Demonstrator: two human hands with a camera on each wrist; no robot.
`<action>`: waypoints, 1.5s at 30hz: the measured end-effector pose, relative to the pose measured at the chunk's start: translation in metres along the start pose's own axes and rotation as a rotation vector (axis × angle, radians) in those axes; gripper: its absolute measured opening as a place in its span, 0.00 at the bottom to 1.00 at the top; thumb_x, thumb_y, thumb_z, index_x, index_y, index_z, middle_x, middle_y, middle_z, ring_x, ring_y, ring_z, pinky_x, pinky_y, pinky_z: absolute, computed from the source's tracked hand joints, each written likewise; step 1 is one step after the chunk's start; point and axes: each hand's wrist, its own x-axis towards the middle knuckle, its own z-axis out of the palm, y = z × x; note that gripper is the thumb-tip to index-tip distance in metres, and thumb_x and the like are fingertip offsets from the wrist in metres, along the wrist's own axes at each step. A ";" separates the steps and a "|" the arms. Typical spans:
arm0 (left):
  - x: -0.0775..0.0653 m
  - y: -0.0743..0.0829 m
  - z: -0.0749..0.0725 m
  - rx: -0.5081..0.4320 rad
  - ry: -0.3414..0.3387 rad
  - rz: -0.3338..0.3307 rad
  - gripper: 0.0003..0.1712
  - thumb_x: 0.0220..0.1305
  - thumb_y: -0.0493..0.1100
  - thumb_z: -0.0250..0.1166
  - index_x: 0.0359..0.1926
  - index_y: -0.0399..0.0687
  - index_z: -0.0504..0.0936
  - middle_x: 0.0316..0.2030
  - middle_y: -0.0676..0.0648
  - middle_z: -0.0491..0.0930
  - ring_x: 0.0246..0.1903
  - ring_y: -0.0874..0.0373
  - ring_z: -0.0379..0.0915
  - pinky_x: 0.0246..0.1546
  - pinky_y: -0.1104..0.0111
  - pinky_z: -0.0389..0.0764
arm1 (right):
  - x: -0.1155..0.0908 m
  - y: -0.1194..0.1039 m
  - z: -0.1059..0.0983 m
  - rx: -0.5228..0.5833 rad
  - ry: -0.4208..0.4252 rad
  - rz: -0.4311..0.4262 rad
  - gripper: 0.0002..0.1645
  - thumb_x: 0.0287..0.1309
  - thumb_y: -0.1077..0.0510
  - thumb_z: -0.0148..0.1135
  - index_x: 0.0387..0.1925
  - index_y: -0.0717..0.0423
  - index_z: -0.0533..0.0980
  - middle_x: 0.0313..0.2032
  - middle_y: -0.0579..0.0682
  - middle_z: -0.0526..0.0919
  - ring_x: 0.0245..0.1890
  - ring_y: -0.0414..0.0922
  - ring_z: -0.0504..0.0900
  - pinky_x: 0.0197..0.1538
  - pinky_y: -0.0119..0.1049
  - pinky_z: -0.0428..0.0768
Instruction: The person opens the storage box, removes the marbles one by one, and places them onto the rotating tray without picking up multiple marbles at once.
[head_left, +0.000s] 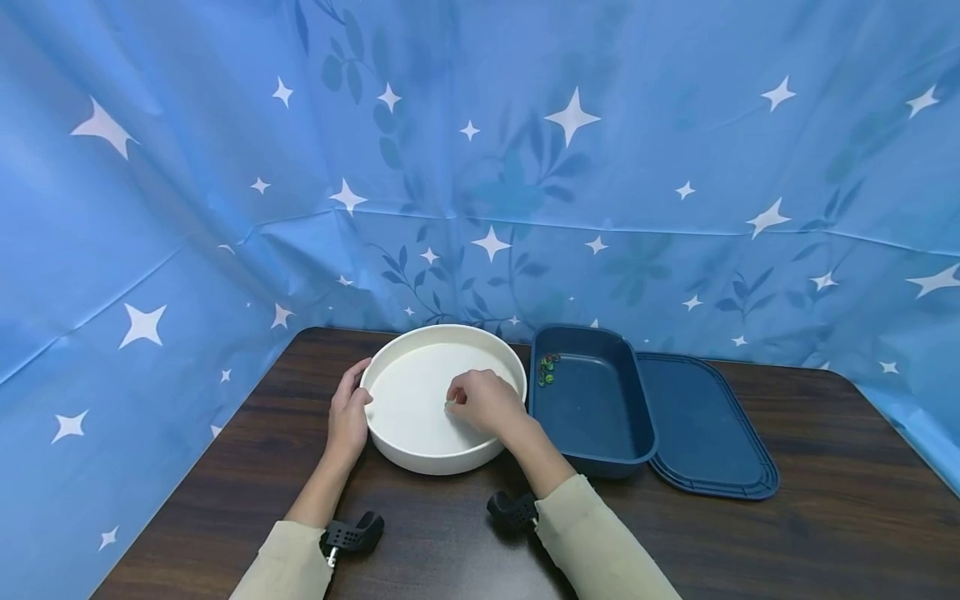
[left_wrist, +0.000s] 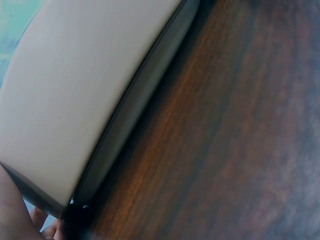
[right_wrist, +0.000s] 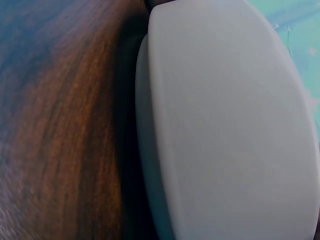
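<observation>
A round white dish point(head_left: 420, 392) with a low wall sits on the table. My left hand point(head_left: 348, 414) grips its left side, thumb at the rim and fingers along the outer wall; in the left wrist view part of that hand point(left_wrist: 11, 212) shows beside the dish's wall point(left_wrist: 85, 95). Over the dish floor, right of its middle, my right hand point(head_left: 486, 403) pinches a small pale-green piece point(head_left: 450, 404), mostly hidden by the fingertips. The right wrist view is filled by the dish's outer wall point(right_wrist: 225, 115), and the right hand is out of sight there.
Right of the dish stands a deep dark-blue bin point(head_left: 596, 408) with several small green and reddish pieces point(head_left: 547, 369) at its left end. A flat blue lid point(head_left: 705, 425) lies beside it on the dark wooden table point(head_left: 825, 467). A blue star-patterned curtain point(head_left: 480, 167) hangs behind.
</observation>
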 end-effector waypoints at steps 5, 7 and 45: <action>0.000 -0.002 0.002 -0.013 -0.011 -0.002 0.37 0.62 0.32 0.41 0.74 0.47 0.65 0.75 0.41 0.63 0.75 0.45 0.58 0.72 0.49 0.60 | -0.003 0.001 0.000 -0.037 -0.015 0.011 0.03 0.58 0.54 0.70 0.34 0.46 0.85 0.26 0.40 0.84 0.27 0.37 0.78 0.37 0.36 0.76; 0.000 -0.002 0.003 -0.026 -0.018 -0.007 0.37 0.63 0.32 0.41 0.74 0.47 0.64 0.76 0.41 0.62 0.76 0.46 0.56 0.73 0.50 0.59 | -0.004 0.001 0.000 -0.039 -0.015 0.013 0.03 0.57 0.54 0.70 0.34 0.47 0.85 0.26 0.40 0.84 0.27 0.37 0.78 0.37 0.36 0.76; 0.001 0.000 -0.002 0.018 -0.022 -0.007 0.37 0.64 0.34 0.40 0.75 0.49 0.64 0.76 0.44 0.61 0.76 0.47 0.56 0.73 0.49 0.59 | -0.031 0.109 -0.083 0.236 0.133 0.215 0.12 0.63 0.61 0.64 0.45 0.61 0.84 0.40 0.56 0.87 0.32 0.47 0.84 0.33 0.36 0.82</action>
